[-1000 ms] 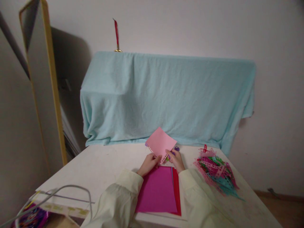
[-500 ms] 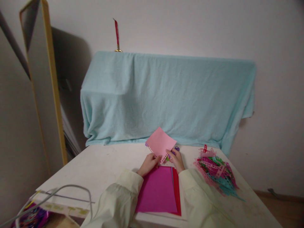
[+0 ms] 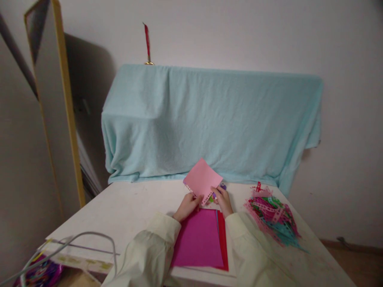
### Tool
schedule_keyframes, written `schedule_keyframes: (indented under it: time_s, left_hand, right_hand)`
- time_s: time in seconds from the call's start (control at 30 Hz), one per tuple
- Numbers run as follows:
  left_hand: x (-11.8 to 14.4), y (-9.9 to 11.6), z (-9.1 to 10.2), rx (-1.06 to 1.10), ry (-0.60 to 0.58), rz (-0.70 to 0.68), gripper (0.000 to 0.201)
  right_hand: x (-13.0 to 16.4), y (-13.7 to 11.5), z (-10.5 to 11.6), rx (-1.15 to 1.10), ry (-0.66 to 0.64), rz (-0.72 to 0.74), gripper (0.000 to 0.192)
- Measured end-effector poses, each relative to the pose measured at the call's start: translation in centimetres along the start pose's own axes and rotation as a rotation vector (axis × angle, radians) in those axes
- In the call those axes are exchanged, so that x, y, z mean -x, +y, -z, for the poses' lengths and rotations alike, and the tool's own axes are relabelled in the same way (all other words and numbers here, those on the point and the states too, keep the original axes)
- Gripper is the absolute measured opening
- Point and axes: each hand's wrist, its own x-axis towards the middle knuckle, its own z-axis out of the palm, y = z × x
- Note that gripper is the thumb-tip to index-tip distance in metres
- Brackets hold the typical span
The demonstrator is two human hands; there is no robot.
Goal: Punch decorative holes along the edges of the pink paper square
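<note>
A pink sheet of paper (image 3: 202, 177) with rows of punched holes along its two lower edges is held up in a diamond position. My left hand (image 3: 189, 205) pinches it near the bottom corner. My right hand (image 3: 223, 200) grips its right lower edge, thumb on the front face. Behind the sheet, small purple and green pieces show in part; what they are is mostly hidden. Just below my hands lies a stack of coloured paper, with a magenta sheet (image 3: 199, 239) on top and red sheets (image 3: 223, 243) sticking out at the right.
A loose heap of punched paper strips (image 3: 273, 217) in pink, green and blue lies on the white table (image 3: 128, 207) at the right. A light-blue cloth (image 3: 209, 119) hangs behind. A grey cable (image 3: 89, 234) loops at the front left, near a framed mirror (image 3: 56, 119).
The pink sheet has tilted very slightly, its top corner a little higher. My right fingers have shifted slightly along its edge; my left hand stays put.
</note>
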Motion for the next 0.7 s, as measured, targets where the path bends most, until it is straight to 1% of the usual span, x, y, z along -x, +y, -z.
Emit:
schedule_keyframes:
  time_s: [0.1, 0.2, 0.43, 0.7]
  left_hand:
    - [0.1, 0.2, 0.2, 0.008, -0.008, -0.011, 0.056]
    - [0.2, 0.5, 0.3, 0.006, -0.008, -0.012, 0.055]
    - [0.1, 0.9, 0.2, 0.027, 0.067, -0.015, 0.055]
    - [-0.1, 0.8, 0.5, 0.041, 0.132, -0.042, 0.052]
  right_hand:
    - [0.1, -0.2, 0.0, -0.018, -0.005, -0.013, 0.035]
    - [0.2, -0.5, -0.2, -0.080, -0.047, -0.003, 0.032]
    - [0.3, -1.1, -0.9, -0.234, -0.085, -0.015, 0.032]
    - [0.5, -1.3, -0.4, -0.163, -0.081, -0.014, 0.041]
